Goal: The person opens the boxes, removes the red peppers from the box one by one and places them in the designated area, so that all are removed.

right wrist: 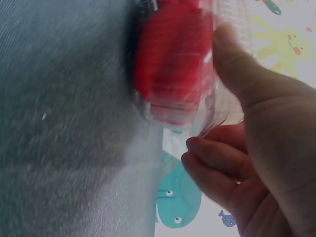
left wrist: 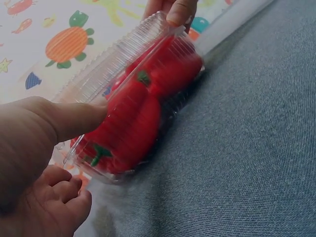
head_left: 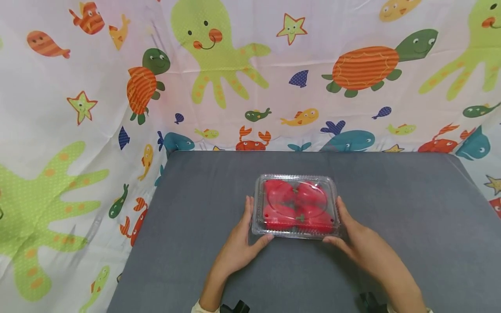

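Note:
A clear plastic clamshell box [head_left: 297, 235] is held between both hands at the middle of the table in the head view. Through its lid show several red, pepper-like vegetables [head_left: 279, 217] with green stems. The left hand [head_left: 236, 245] grips the left side, its thumb at the near left corner and its fingers along the side. On the opposite side, the right hand [head_left: 364, 241] grips likewise, thumb by the near right corner. In the left wrist view the left thumb [left wrist: 81, 118] presses the ridged lid edge. The right thumb [right wrist: 237, 64] lies against the box in the right wrist view.
The grey table [head_left: 195, 195] extends around the box on all sides. A white curtain [head_left: 148, 26] printed with sea animals hangs behind it and along the left. Dark wrist devices [head_left: 235, 307] show at the bottom edge.

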`<state>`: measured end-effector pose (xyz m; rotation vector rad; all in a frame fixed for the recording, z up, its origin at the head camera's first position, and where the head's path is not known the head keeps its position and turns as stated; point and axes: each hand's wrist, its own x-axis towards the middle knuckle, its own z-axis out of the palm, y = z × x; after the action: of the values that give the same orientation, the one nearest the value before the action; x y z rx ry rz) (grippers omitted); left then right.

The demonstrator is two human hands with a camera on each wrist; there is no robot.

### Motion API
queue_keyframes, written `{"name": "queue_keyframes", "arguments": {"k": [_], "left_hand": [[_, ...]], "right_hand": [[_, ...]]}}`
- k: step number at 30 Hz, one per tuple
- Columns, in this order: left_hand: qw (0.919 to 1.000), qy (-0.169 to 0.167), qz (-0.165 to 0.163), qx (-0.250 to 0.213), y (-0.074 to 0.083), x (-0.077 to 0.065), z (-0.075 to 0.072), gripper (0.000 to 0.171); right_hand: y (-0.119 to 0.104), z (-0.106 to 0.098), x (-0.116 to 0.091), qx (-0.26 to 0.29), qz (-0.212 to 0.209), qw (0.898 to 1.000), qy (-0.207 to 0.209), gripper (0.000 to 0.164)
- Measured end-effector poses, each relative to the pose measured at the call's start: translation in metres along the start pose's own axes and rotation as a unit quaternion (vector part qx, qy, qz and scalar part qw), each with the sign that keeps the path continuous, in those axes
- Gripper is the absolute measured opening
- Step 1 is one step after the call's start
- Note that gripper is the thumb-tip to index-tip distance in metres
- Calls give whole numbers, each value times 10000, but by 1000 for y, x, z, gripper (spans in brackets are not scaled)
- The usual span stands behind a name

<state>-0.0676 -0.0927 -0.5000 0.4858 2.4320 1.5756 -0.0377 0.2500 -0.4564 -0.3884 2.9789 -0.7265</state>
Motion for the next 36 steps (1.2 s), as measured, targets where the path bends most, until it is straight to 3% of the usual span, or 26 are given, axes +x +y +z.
{"name": "queue_keyframes", "arguments": {"k": [6, 11, 15, 18, 22, 29, 36], "left_hand": [[9996, 10, 261, -132, -2, -1, 2, 100], [9994, 62, 239, -236, -1, -1, 2, 91], [9989, 60, 159, -441, 0, 0, 3, 88], [9981, 91, 95, -598, 1, 0, 3, 86], [9973, 153, 20, -720, 1, 2, 3, 83], [9935, 92, -16, -1137, 0, 4, 5, 80], [9921, 34, 47, -1256, 1, 7, 9, 78]], "right_hand": [[4, 5, -4, -375, -530, 9973, 351, 116], [5, 11, -6, -543, -846, 9929, 634, 117], [5, 15, -5, -694, -1337, 9828, 1071, 91], [5, 17, -3, -877, -1615, 9727, 1417, 87], [1, 16, -3, -949, -1431, 9758, 1353, 109], [-4, 18, -2, -1119, -1205, 9783, 1258, 87], [-3, 17, -3, -1157, -1211, 9771, 1312, 94]]}}
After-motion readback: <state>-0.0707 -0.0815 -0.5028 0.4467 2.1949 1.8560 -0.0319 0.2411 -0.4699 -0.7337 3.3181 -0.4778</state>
